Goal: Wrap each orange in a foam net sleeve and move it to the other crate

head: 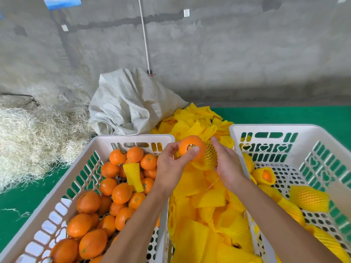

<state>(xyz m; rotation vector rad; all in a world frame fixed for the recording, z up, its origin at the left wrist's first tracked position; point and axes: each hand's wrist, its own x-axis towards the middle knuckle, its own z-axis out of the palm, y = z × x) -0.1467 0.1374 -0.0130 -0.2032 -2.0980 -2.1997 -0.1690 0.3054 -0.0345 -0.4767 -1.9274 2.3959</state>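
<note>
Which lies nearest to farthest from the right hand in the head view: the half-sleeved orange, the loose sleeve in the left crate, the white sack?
From the right hand:
1. Half-sleeved orange, touching it, centre.
2. Loose sleeve, on the left crate's oranges.
3. White sack, behind, by the wall.

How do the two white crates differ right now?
The left crate is heaped with bare oranges, plus one loose foam sleeve; the right crate holds only a few sleeved oranges, with much of its perforated floor showing. Both are white and slotted, flanking the yellow sleeve pile.
</note>
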